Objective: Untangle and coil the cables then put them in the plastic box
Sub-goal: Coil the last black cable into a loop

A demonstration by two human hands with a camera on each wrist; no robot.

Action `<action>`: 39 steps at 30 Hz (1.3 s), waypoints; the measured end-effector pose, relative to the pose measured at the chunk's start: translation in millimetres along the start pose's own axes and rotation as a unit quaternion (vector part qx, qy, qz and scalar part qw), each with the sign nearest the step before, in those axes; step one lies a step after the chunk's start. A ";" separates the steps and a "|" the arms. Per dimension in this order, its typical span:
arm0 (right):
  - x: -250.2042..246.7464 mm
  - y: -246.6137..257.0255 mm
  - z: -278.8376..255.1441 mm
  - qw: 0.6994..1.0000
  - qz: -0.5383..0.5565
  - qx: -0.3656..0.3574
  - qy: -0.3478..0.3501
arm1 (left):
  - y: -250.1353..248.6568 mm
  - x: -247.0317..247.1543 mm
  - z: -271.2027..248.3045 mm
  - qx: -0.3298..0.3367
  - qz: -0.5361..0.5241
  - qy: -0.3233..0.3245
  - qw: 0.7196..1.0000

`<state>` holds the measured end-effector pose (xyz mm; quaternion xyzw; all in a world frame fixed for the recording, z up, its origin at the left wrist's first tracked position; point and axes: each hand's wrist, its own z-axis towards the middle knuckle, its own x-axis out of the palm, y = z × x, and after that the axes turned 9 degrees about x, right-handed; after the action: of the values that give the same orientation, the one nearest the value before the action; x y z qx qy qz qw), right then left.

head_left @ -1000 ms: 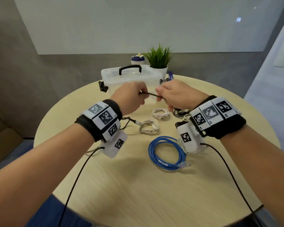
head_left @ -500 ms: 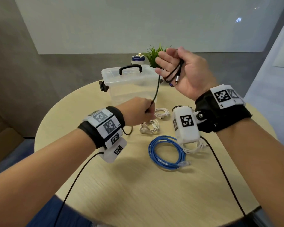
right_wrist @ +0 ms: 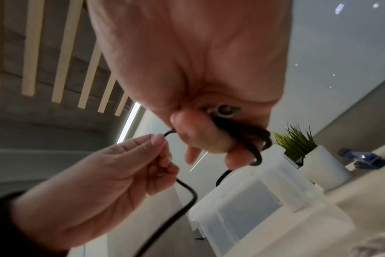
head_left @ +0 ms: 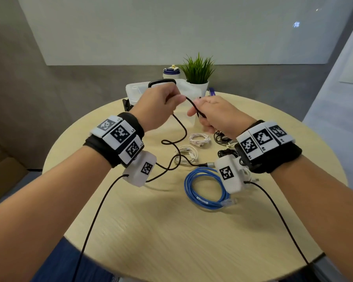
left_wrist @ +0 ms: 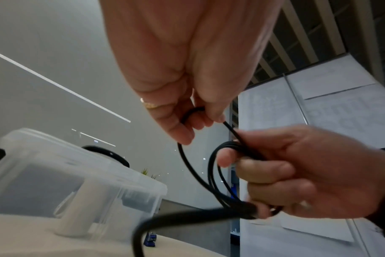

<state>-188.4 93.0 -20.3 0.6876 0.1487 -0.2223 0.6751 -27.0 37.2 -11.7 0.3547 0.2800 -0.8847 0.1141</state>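
Round wooden table with cables and a box

The pale wood-grain table [head_left: 171,231] carried a coiled blue cable [head_left: 204,189] near its middle, with two small white cable coils [head_left: 186,152] beyond it and a tangle of black cables [head_left: 222,137] to their right. The loose end of a black cable [head_left: 179,159] trailed across the top. At the far edge stood a clear plastic box [head_left: 135,92], a potted plant [head_left: 198,78] and a bottle [head_left: 171,73].

Soft even light; wrist views blurred, distorted.
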 end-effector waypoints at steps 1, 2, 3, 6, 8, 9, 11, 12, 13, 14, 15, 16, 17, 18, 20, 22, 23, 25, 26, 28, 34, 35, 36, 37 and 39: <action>-0.5 0.5 -2.0 1.000 0.010 -0.002 0.022 | 0.9 -0.2 1.3 0.006 0.004 -0.008 1.000; -1.4 1.0 -3.7 0.999 0.014 -0.008 0.041 | 1.9 0.3 2.1 0.011 -0.001 -0.004 1.000; -2.5 1.8 -5.4 0.998 0.028 -0.014 0.056 | 2.9 2.0 2.1 0.007 -0.012 0.008 1.000; -10.2 6.7 -8.2 0.983 0.164 -0.025 0.081 | 4.7 12.3 -3.2 -0.034 -0.051 0.067 0.996; -16.9 10.2 -5.9 0.966 0.247 -0.036 0.066 | 5.9 22.1 -9.2 -0.053 -0.053 0.106 0.992; -19.8 11.6 -4.5 0.956 0.285 -0.037 0.056 | 6.3 26.6 -12.3 -0.058 -0.047 0.125 0.989; -22.6 15.6 -4.0 0.934 0.353 -0.034 0.038 | 6.9 34.1 -18.0 -0.054 -0.027 0.161 0.985; -22.8 17.6 -3.8 0.918 0.393 -0.032 0.035 | 7.2 36.7 -20.2 -0.045 -0.009 0.181 0.982; -21.9 19.2 -3.3 0.899 0.436 -0.032 0.037 | 7.1 38.6 -22.3 -0.033 0.011 0.202 0.979; -21.2 20.2 -1.7 0.875 0.481 -0.037 0.040 | 6.8 39.7 -23.9 -0.022 0.032 0.224 0.974; -21.2 19.9 2.7 0.852 0.521 -0.046 0.034 | 6.2 40.1 -25.5 -0.011 0.051 0.243 0.969; -21.5 18.8 8.0 0.835 0.547 -0.054 0.023 | 4.9 39.1 -26.6 -0.001 0.065 0.259 0.964; -21.5 17.7 13.0 0.830 0.555 -0.056 0.005 | 3.3 37.0 -27.0 0.010 0.074 0.270 0.960; -20.7 16.2 16.8 0.843 0.535 -0.057 -0.020 | 1.1 33.9 -26.6 0.021 0.079 0.275 0.958; -18.4 9.0 23.4 0.920 0.372 -0.056 -0.109 | -3.3 25.5 -23.0 0.042 0.086 0.266 0.959; -14.2 2.1 23.2 0.980 0.123 -0.052 -0.150 | -4.4 17.8 -16.1 0.064 0.103 0.224 0.967; -11.5 -0.4 21.4 0.988 0.029 -0.053 -0.142 | -3.5 14.8 -12.1 0.075 0.126 0.189 0.971; -6.2 -3.0 17.3 0.991 -0.071 -0.055 -0.095 | 0.1 10.2 -3.7 0.081 0.182 0.120 0.973; -4.3 -3.3 14.3 0.992 -0.091 -0.048 -0.071 | 1.9 8.1 0.5 0.067 0.193 0.097 0.974; -1.2 -4.6 11.1 0.997 -0.072 -0.024 -0.027 | 3.1 5.0 7.0 0.027 0.179 0.068 0.981; -3.8 -0.9 5.1 0.999 0.013 -0.001 0.034 | -1.0 10.3 4.7 -0.068 0.096 0.075 0.990; -6.7 1.3 4.7 0.996 0.080 0.002 0.039 | -0.5 13.9 1.7 -0.082 0.084 0.090 0.989; -9.9 4.3 4.1 0.988 0.147 -0.001 0.045 | 0.9 18.2 -1.7 -0.091 0.075 0.106 0.987; -12.6 7.7 3.3 0.977 0.209 -0.006 0.047 | 3.1 22.7 -5.0 -0.093 0.067 0.124 0.986; -17.1 12.9 2.3 0.949 0.311 -0.011 0.039 | 5.9 31.0 -11.2 -0.086 0.064 0.166 0.980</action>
<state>-196.7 91.8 -0.5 0.7005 -0.0441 0.0276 0.7117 -40.7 38.7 -42.1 0.5027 0.3468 -0.7769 0.1531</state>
